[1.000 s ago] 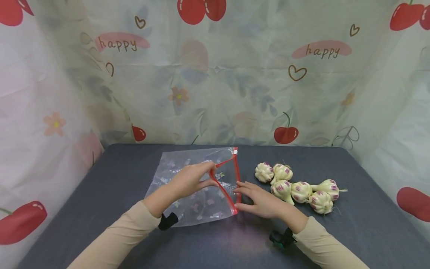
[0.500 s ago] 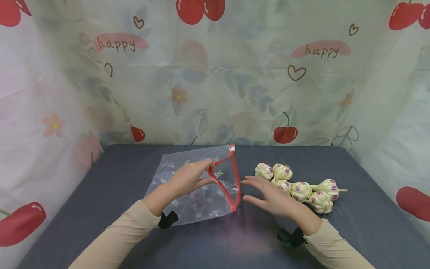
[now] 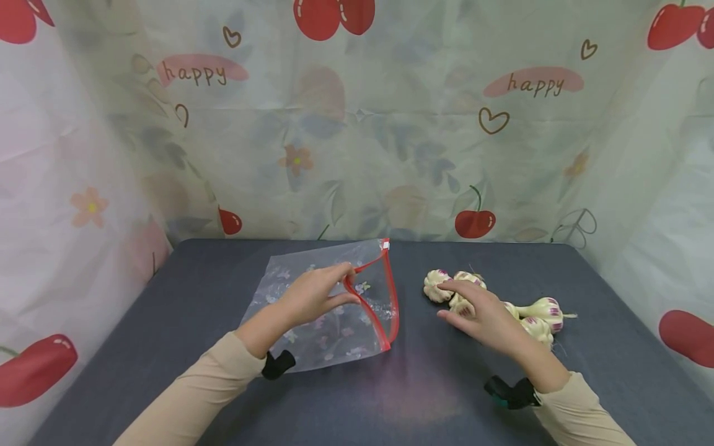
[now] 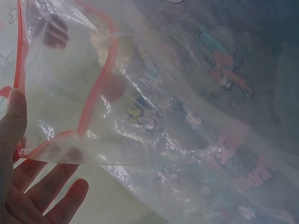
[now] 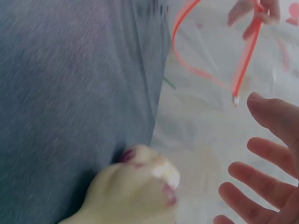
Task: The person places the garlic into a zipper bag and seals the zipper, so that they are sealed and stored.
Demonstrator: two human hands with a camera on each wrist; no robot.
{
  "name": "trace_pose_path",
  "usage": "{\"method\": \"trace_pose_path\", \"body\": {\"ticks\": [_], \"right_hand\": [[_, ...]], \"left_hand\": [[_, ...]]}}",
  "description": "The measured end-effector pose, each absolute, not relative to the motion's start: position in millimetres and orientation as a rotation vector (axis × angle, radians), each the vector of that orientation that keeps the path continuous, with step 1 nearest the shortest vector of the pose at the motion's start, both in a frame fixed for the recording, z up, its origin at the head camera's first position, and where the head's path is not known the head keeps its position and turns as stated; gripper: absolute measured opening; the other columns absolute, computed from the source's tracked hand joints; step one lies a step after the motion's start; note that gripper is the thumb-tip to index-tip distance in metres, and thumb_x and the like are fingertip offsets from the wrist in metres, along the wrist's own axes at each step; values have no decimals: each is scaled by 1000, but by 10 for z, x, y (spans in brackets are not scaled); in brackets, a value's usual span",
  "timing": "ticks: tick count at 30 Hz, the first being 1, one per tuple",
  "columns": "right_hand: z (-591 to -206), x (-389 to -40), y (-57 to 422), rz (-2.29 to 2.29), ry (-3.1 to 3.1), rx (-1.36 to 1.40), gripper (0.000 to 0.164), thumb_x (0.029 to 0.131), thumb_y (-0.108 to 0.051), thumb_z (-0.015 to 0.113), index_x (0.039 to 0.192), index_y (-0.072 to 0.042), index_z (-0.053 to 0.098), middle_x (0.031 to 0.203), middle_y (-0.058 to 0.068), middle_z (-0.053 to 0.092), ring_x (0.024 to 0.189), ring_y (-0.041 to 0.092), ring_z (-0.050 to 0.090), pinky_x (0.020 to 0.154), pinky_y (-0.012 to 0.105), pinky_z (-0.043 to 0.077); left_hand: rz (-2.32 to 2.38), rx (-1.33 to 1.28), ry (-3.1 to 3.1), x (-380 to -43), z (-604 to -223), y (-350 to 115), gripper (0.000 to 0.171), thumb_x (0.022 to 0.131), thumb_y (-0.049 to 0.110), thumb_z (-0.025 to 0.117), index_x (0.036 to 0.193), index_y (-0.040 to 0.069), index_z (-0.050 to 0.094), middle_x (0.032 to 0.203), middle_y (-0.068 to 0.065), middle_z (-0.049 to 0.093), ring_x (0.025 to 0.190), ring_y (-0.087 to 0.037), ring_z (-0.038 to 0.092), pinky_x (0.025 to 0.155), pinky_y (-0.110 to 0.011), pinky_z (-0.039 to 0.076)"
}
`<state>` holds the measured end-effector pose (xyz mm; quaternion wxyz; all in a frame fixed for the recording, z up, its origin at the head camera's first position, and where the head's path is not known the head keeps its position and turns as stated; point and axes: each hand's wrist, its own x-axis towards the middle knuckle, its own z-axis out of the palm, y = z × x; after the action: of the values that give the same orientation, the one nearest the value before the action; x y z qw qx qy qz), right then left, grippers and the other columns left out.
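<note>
My left hand [image 3: 312,296] pinches the red zip edge of a clear zip bag [image 3: 334,341] printed with small figures, and the bag's mouth gapes to the right. In the left wrist view the thumb lies on one side of the red edge [image 4: 19,56], fingers on the other. My right hand [image 3: 491,319], fingers spread and holding nothing, is over a group of garlic bulbs [image 3: 437,285], partly hiding several of them. One garlic bulb [image 5: 135,191] shows large in the right wrist view, beside the outstretched fingers [image 5: 261,182].
The dark cloth-covered table [image 3: 413,396] carries the bag and garlic. A white slider [image 3: 385,246] sits at the far end of the red zip. Printed curtains [image 3: 357,155] enclose the back and both sides.
My right hand has let go of the bag's red edge and moved right, over the garlic. My left hand keeps its grip; the bag's mouth has bowed slightly wider.
</note>
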<state>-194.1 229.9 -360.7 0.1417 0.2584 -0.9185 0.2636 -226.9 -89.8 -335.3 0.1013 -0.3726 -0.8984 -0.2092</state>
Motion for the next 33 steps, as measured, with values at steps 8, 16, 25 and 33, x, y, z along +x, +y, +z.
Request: {"method": "trace_pose_path", "body": {"ticks": [8,16,25,33], "right_hand": [[-3682,-1921,2487,750,-2690,611,51,79,-17,75,125,-3,56,124,17,59,116,37,54,90,55,45],[-3773,-1946,2591,685,-2740,541,51,80,-20,74,123,0,55,121,21,60,112,39,55,89,55,44],[-3862,-1987,2663,594,-2810,495,51,79,-23,75,121,-2,57,118,19,61,109,38,57,89,55,44],[-3912,-2020,2672,530,-2795,505,48,78,-23,76,117,-1,60,112,18,64,107,37,59,97,65,32]], "left_hand": [[-594,-1108,-2634,-2248,-3343,-912,32,81,31,71,100,14,50,92,2,65,72,-9,58,60,-19,42],[-597,-1114,-2638,-2245,-3343,-922,32,82,30,71,100,13,51,92,2,65,71,-9,58,60,-19,42],[-606,-1105,-2637,-2248,-3354,-925,32,81,30,71,100,14,51,92,3,65,70,-7,56,60,-19,42],[-606,-1117,-2623,-2235,-3350,-925,33,81,30,71,100,12,52,92,2,66,72,-11,60,61,-20,43]]}}
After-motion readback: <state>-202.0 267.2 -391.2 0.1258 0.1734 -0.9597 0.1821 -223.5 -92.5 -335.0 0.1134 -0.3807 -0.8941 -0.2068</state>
